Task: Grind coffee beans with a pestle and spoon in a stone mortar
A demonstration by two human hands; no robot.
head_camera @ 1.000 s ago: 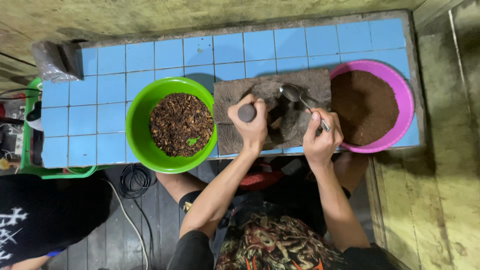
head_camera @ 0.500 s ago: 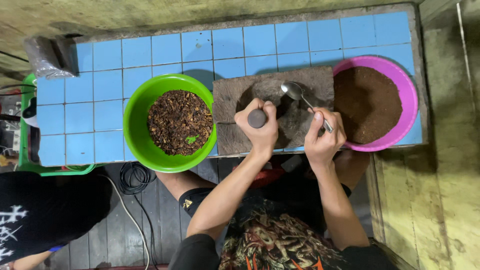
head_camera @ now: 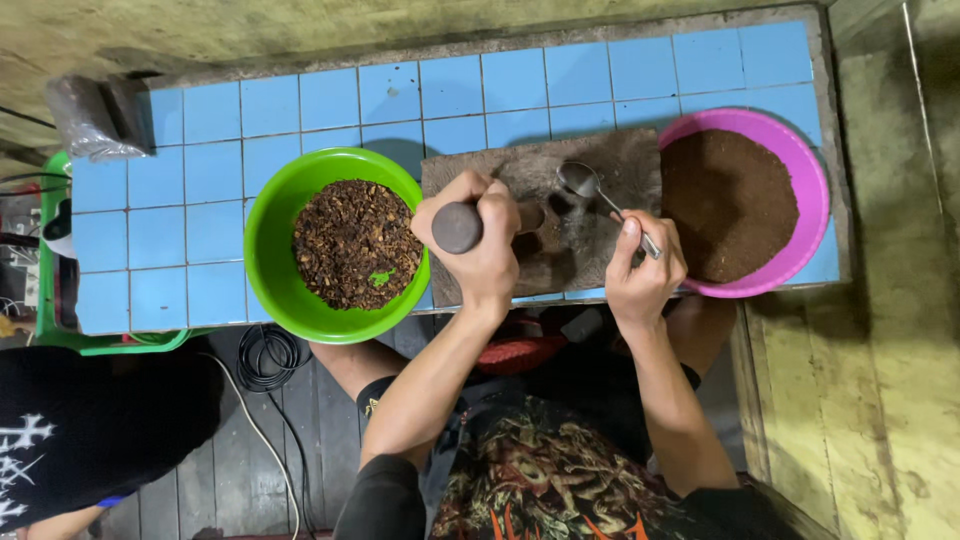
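Dark stone pestle (head_camera: 460, 226) upright, metal spoon (head_camera: 600, 196) tilted, over grinding slab (head_camera: 610, 160).

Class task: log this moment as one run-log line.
left hand: grips pestle | right hand: holds spoon | stone slab between green bowl and pink bowl

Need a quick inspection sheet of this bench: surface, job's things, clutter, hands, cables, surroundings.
Surface: blue tiled counter, with a stone slab on it.
Job's things: green bowl of coarse brown bits; pink bowl of fine brown powder.
Clutter: grey plastic bag at the counter corner.
Hands: left hand grips a stone pestle; right hand holds a metal spoon.
Cables: black coil on the floor.
Surroundings: another person's black sleeve.
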